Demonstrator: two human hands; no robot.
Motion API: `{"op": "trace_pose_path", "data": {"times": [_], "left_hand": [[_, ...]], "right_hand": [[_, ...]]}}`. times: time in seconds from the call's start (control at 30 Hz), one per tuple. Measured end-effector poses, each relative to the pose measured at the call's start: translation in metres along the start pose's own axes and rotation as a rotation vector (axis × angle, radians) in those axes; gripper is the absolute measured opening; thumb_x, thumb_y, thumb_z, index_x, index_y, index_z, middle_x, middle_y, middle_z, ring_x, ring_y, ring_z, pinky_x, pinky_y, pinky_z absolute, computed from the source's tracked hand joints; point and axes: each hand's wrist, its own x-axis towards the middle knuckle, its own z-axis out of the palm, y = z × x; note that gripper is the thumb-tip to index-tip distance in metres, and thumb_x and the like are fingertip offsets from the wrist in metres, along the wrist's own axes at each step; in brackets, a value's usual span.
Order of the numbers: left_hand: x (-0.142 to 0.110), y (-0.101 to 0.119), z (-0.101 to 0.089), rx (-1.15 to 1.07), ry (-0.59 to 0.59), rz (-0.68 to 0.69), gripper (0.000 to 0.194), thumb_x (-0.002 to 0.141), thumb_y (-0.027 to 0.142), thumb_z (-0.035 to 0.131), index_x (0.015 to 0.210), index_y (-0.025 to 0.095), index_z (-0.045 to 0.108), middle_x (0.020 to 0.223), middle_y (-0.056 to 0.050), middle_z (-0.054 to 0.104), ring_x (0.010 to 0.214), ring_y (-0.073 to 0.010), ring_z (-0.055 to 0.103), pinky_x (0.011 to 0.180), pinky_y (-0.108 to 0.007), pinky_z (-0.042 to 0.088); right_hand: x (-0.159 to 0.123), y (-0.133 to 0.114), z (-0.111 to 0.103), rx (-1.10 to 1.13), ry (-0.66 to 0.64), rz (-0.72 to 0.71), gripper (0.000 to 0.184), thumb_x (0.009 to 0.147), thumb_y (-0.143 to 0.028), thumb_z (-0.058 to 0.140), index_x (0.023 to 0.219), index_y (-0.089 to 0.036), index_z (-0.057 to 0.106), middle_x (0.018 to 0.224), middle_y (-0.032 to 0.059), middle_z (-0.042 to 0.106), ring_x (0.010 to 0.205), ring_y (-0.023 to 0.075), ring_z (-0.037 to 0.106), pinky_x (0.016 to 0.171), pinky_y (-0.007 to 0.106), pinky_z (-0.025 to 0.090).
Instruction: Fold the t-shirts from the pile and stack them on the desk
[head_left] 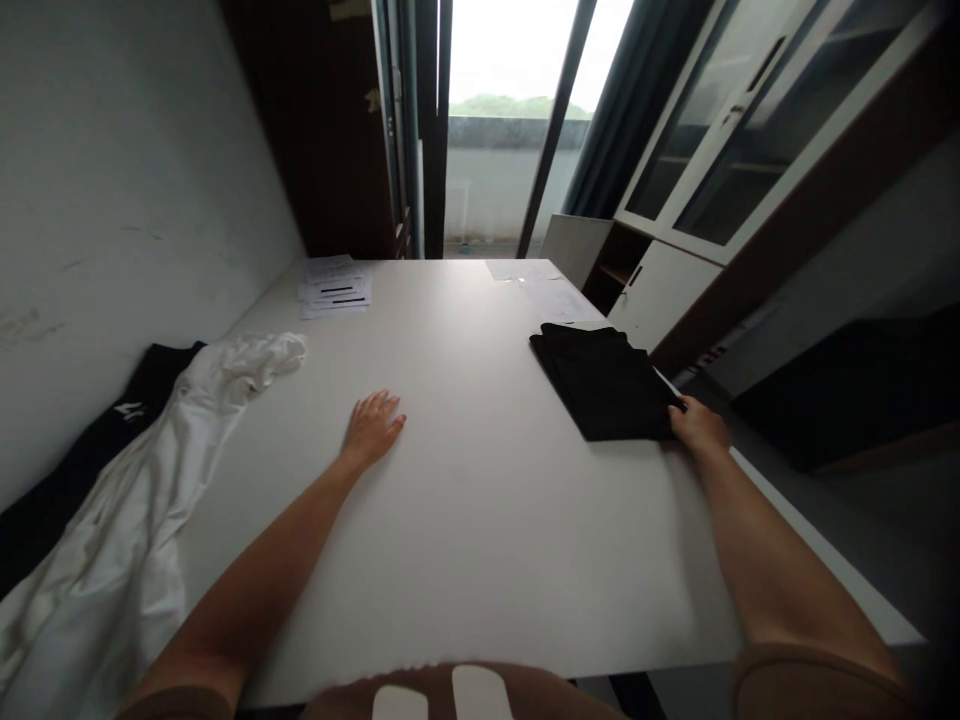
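Observation:
A folded black garment (600, 380) lies flat at the right side of the white table (465, 520). My right hand (701, 428) pinches its near right corner, close to the table's right edge; the fingers beneath the cloth are partly hidden. On the bare tabletop left of the middle, my left hand (373, 428) rests palm down with its fingers spread, holding nothing. It is well apart from the black garment. Along the left side lies a crumpled white garment (187, 450), nearer to my left arm than to the hand.
Against the left wall, a black cloth with a white mark (112, 430) lies beside the white garment. Paper sheets sit at the far left (335, 290), and more papers (551, 295) at the far right. A glass-door cabinet (712, 150) stands beyond the right edge, near a window (517, 100).

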Motion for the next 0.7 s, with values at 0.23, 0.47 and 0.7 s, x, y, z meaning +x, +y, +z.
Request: {"op": "trace_pose_path", "data": {"times": [0.23, 0.47, 0.7], "left_hand": [[0.000, -0.002, 0.000, -0.032, 0.007, 0.004, 0.047, 0.101, 0.043, 0.049, 0.143, 0.023, 0.059, 0.159, -0.011, 0.048, 0.148, -0.0290, 0.041, 0.125, -0.051, 0.027], [-0.001, -0.004, 0.005, -0.069, 0.020, 0.008, 0.047, 0.101, 0.042, 0.050, 0.143, 0.024, 0.059, 0.160, -0.011, 0.047, 0.149, -0.0284, 0.040, 0.126, -0.051, 0.026], [0.023, -0.047, 0.003, -0.036, 0.072, -0.038, 0.043, 0.099, 0.040, 0.052, 0.134, 0.019, 0.067, 0.154, -0.013, 0.053, 0.144, -0.0258, 0.046, 0.123, -0.043, 0.032]], "right_hand": [[-0.008, -0.007, 0.006, -0.044, 0.196, -0.161, 0.068, 0.093, -0.055, 0.048, 0.144, -0.011, 0.061, 0.134, 0.0352, 0.058, 0.129, 0.0521, 0.052, 0.097, 0.065, 0.042], [-0.087, -0.092, 0.045, -0.126, 0.110, -0.556, 0.072, 0.097, -0.067, 0.038, 0.155, -0.026, 0.048, 0.159, 0.0160, 0.042, 0.146, 0.0391, 0.037, 0.115, 0.059, 0.035], [-0.102, -0.111, 0.055, -0.219, 0.051, -0.501, 0.069, 0.099, -0.067, 0.031, 0.156, -0.032, 0.047, 0.166, 0.0138, 0.032, 0.153, 0.0410, 0.025, 0.114, 0.072, 0.026]]}}
